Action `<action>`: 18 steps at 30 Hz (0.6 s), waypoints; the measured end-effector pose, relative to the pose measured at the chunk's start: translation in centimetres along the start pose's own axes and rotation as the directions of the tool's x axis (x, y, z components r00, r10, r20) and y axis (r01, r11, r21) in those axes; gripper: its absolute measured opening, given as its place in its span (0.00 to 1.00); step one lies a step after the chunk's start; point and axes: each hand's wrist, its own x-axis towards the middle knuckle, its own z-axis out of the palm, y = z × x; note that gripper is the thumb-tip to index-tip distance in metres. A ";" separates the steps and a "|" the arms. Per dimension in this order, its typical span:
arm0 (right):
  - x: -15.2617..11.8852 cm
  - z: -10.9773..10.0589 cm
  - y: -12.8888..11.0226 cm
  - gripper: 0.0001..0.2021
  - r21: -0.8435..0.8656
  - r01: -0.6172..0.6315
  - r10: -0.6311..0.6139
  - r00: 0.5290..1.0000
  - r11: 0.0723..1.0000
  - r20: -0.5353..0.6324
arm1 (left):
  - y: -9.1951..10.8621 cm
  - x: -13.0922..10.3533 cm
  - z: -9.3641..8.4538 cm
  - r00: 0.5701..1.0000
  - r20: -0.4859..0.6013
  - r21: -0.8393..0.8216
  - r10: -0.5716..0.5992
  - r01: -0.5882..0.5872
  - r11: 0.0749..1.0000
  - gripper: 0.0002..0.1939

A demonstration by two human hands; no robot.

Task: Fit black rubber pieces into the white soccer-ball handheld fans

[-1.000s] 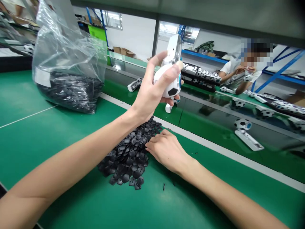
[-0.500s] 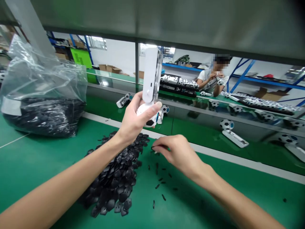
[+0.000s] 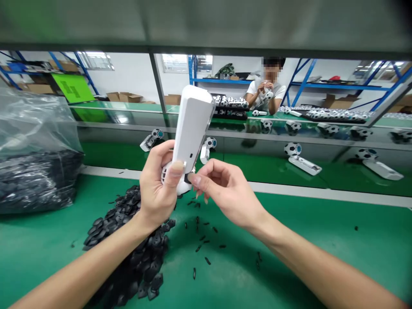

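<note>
A white device (image 3: 193,124) with a long flat body and a ball-shaped end stands upright, tilted, in my left hand (image 3: 159,189), whose fingers wrap round the ball end. My right hand (image 3: 225,189) pinches a small black piece (image 3: 188,178) against the device near its ball end. Below my hands, a heap of black pieces (image 3: 151,257) lies on the green table (image 3: 231,274). Several thin black parts (image 3: 207,260) are scattered right of the heap.
A clear plastic bag (image 3: 38,171) of black pieces stands at the left. Beyond a white strip, several football-patterned devices (image 3: 304,164) lie on a green surface. Across from me a person (image 3: 265,94) holds a similar device. A grey panel (image 3: 206,25) hangs overhead.
My right hand has risen from the table to the device, with a black piece in its fingers. The device has come closer and tilted. The view has shifted right.
</note>
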 end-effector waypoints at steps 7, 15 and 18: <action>0.1 0.1 -0.6 0.20 0.040 -0.077 0.075 0.996 0.996 0.057 | -0.5 0.1 -0.3 0.996 0.026 0.015 0.081 -0.081 0.997 0.20; 0.4 -0.3 -0.2 0.25 0.139 -0.250 0.239 0.966 0.958 0.095 | 0.8 0.6 -0.7 0.950 0.115 0.155 0.289 -0.305 0.940 0.17; 0.3 -0.8 -0.3 0.25 0.147 -0.341 0.323 0.937 0.928 0.137 | 2.0 0.9 -0.8 0.920 0.171 0.236 0.352 -0.385 0.892 0.16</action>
